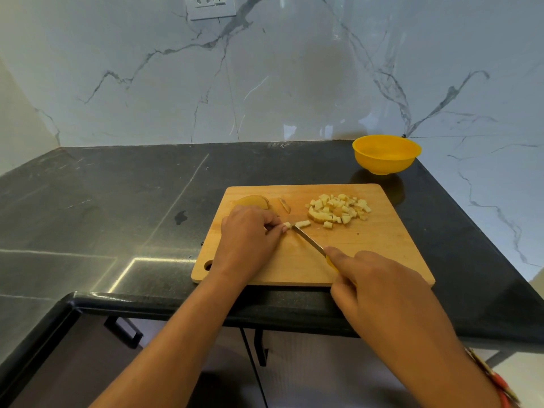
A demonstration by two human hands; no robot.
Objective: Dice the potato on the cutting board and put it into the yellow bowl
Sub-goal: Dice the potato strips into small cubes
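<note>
Wooden board point(368, 254) at counter point(117, 201) edge — left fingers point(276, 229) pinch potato point(287, 224), right fingers point(341, 257) grip knife point(307, 240).

My right hand point(379, 290) covers nearly all of the yellow knife handle point(331, 263), and my left hand point(247, 240) hides the near part of the potato half point(253, 201) and the left end of the potato strip point(287, 224) it pinches.

left hand point(247, 237) holds potato strip point(287, 224) | right hand point(382, 293) grips knife point(307, 239)

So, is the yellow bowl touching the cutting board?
Apart. The head view shows a strip of dark counter between the yellow bowl and the cutting board.
</note>
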